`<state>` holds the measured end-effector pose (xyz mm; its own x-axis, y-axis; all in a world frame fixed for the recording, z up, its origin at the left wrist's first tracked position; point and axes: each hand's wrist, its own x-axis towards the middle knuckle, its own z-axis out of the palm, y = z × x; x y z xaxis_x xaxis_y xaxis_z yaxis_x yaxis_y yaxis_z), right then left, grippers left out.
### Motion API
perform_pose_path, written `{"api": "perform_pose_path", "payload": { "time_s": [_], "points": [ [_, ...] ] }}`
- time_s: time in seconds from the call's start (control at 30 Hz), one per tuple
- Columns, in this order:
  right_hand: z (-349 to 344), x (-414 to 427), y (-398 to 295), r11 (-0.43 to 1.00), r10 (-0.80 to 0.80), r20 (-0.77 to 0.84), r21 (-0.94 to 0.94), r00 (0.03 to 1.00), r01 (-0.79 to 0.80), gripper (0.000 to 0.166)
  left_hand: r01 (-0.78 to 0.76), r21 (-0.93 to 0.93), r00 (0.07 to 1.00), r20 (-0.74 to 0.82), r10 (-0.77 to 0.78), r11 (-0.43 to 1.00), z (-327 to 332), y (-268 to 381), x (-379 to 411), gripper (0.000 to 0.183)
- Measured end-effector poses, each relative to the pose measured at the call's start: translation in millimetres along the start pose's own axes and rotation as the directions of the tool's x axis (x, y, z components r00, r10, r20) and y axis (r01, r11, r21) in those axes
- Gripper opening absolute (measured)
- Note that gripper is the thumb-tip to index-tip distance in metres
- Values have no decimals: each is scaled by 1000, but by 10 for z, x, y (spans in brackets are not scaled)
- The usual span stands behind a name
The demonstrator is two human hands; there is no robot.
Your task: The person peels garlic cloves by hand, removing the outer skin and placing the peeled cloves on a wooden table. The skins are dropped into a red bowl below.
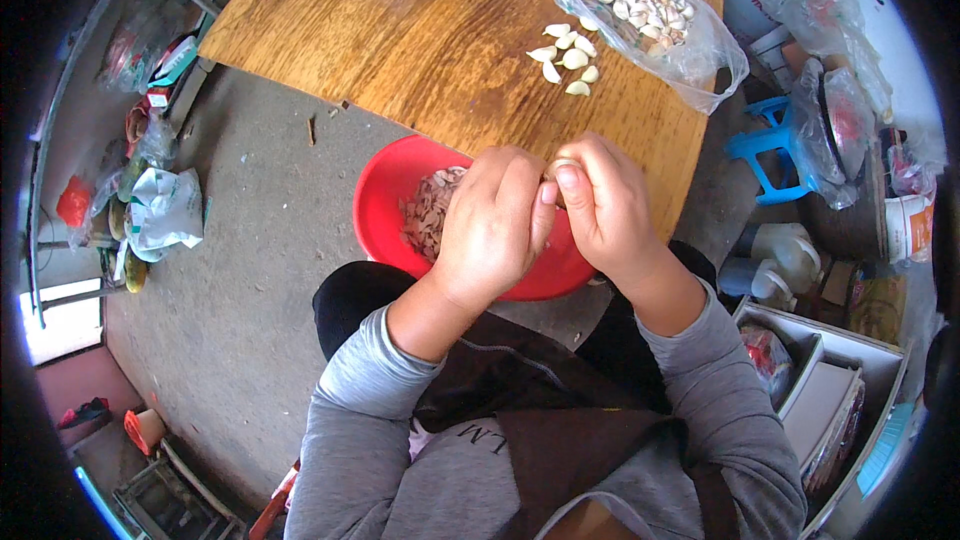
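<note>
Over the near edge of the wooden table, my left hand [491, 221] and my right hand [611, 206] meet with thumbs side by side. Pinched between their fingertips is a garlic clove [552, 171], mostly hidden by the fingers. Below them sits a red plastic basin [382, 199] with garlic skins [426, 214] in it; my hands cover part of it. Several peeled garlic cloves [574, 58] lie loose on the tabletop beyond my hands. Farther right, an open clear plastic bag [705, 75] holds many unpeeled garlic cloves [637, 4].
The wooden table [360, 30] spans the far side. On the right are a blue plastic stool [776, 146], plastic jugs [772, 262] and an open drawer-like box [806, 322]. A white plastic bag [165, 210] and other goods line the left. Concrete floor [247, 255] lies between.
</note>
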<state>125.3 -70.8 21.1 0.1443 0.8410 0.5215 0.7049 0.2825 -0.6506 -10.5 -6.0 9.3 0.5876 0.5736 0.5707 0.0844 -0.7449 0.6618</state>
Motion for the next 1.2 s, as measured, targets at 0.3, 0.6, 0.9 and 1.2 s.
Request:
{"api": "perform_pose_path", "payload": {
  "time_s": [0.3, 0.6, 0.9, 1.2],
  "points": [
    [12, -46, -39, 996, -62, -22, -61, 998, 61, 24, 105, -127, 992, -53, -113, 986, -5, 44, -65, 17],
    [80, -77, -46, 987, -83, -45, -138, 995, 76, 26, 203, -110, 974, -77, -212, 973, 13, 102, -84, 18],
    [67, -92, -90, 997, -50, -47, -60, 998, 47, 22, 185, -218, 977, -60, -202, 958, -9, 111, -70, 17],
    [116, -93, -158, 999, -50, -73, -24, 996, 48, 20, 217, -219, 958, -138, -250, 951, 49, 168, -141, 21]
  ]
}}
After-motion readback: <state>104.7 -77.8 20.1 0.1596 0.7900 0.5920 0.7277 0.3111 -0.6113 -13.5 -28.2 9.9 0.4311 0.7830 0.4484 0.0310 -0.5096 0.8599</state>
